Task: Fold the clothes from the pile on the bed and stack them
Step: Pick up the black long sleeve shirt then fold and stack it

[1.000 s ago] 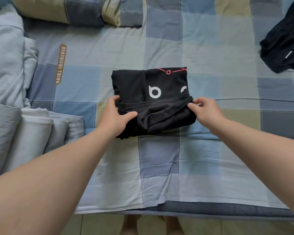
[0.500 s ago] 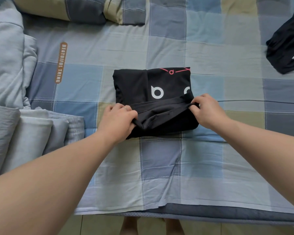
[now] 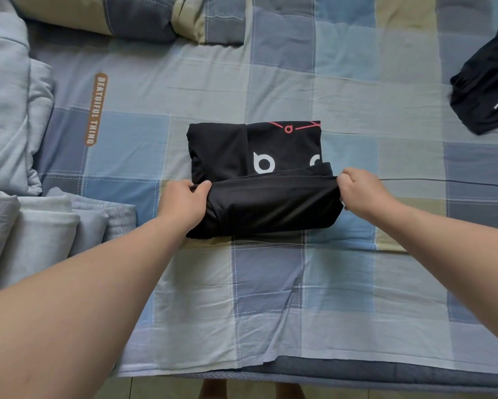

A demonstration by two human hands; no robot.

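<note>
The black shirt [image 3: 270, 203] is judged light, limp, slippery. Its flap corners at 9 and 3 o'clock are pinched by fingers of left hand [image 3: 184, 204], right hand [image 3: 362, 191]

Open bedsheet [image 3: 270, 298] near the bed edge, folded grey bedding [image 3: 40, 226] crowding left, dark clothes pile [image 3: 486, 93] far right, pillow [image 3: 127, 15] at top.

Both hands [image 3: 184, 204] on black shirt [image 3: 259, 180]

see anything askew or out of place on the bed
The near flap of the black shirt, pinched by the left hand and right hand, lies slanted, higher at the right. A dark garment lies crumpled at the right edge of the bed.
</note>
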